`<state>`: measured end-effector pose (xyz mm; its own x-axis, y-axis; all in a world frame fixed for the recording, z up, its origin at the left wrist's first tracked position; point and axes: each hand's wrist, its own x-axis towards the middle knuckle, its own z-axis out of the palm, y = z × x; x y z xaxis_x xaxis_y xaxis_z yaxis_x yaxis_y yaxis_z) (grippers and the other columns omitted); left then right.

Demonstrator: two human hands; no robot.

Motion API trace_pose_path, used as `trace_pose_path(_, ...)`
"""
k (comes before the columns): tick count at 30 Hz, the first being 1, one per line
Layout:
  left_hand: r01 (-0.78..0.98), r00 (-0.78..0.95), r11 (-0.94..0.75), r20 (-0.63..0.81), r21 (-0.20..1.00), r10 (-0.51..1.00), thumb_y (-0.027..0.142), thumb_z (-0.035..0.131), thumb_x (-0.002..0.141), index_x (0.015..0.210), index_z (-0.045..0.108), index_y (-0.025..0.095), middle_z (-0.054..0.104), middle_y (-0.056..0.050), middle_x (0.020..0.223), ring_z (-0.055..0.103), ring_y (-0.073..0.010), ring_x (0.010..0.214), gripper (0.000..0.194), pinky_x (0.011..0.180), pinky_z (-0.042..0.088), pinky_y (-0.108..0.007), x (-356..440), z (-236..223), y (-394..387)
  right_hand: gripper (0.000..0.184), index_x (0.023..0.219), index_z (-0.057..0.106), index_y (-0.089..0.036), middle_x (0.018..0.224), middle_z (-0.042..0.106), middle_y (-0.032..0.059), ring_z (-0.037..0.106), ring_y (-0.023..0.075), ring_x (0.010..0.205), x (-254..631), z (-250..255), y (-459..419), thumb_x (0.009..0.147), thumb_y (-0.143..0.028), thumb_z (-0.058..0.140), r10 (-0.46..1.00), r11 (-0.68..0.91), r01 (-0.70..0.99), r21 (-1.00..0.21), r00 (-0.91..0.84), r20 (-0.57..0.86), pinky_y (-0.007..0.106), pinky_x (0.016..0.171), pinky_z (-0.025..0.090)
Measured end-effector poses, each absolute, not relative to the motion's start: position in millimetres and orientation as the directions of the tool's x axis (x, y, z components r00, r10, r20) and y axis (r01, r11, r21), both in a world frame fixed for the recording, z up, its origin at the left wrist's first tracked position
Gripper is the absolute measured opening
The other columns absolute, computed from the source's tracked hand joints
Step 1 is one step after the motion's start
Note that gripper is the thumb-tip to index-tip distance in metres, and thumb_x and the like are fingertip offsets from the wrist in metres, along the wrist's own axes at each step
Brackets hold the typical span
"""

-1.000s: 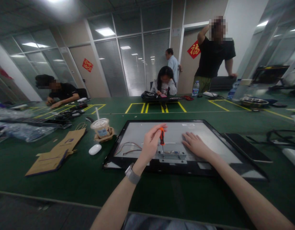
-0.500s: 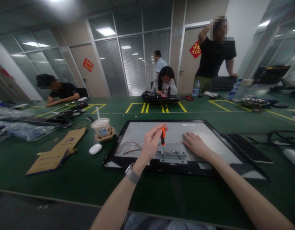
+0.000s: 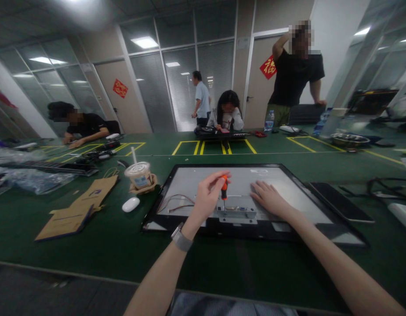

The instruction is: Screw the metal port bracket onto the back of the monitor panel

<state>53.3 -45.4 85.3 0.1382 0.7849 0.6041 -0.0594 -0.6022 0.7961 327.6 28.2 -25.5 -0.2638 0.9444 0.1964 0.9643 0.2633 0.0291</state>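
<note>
Upright in my left hand [image 3: 208, 193] is a screwdriver [image 3: 224, 188] with an orange and black handle, gripped by the fingertips. Its shaft points down at a metal bracket [image 3: 239, 214] that carries connectors; the tip is too small to make out. The bracket lies on the grey back of a flat display panel [image 3: 190, 180] with a black frame. My right hand [image 3: 269, 197] rests flat on the panel, fingers spread, to the right of the bracket. Thin cables [image 3: 176, 202] lie on the panel left of my left hand.
Left of the panel are a white mouse [image 3: 131, 204], a lidded drink cup [image 3: 139, 175] and a brown paper bag [image 3: 77, 206]. A dark flat slab [image 3: 341, 202] lies to the right. Several people are around the far side of the green table [image 3: 117, 263].
My left hand's fingers have shifted slightly around the screwdriver handle, which stays over the bracket. My right hand keeps its place. A person in the background has walked left.
</note>
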Motion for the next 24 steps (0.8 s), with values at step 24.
trace_pose_path(24,0.023,0.091,-0.627,0.623,0.778,0.777,0.033,0.066,0.091,0.104,0.075,0.020,0.058,-0.006,0.099,0.057,-0.0175,0.091,0.020,0.086,0.049,-0.030,57.9,79.2,-46.6,0.057,0.149,0.050,-0.016,0.155,0.048,0.0193,0.042,0.0355,0.144,327.6,-28.0,30.1,0.103,-0.045,0.033,0.946,0.250,0.967,0.048,-0.254,0.200,0.053,0.116,0.034)
